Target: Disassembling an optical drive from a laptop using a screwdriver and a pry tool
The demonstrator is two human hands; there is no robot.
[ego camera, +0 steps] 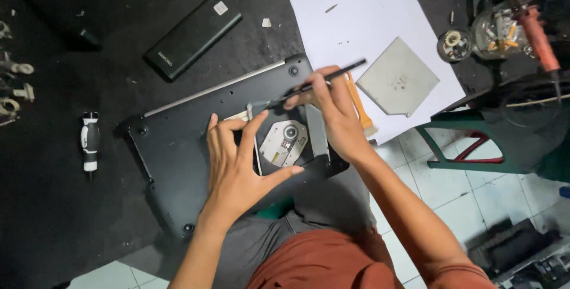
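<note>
Lying upturned, black laptop (178,146) shows silver drive (284,143).

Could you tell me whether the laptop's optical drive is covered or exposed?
Exposed: the optical drive shows its silver plate and spindle hub, and a grey cover plate lies apart on the white paper.

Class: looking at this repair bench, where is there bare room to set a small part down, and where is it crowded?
Bare: the black mat left of the upturned black laptop, below the black-and-white screwdriver; also the white paper sheet above the grey metal plate. Crowded: the top right corner.

Laptop (178,146) centre; battery (193,35) behind; paper sheet (356,22) right.
</note>
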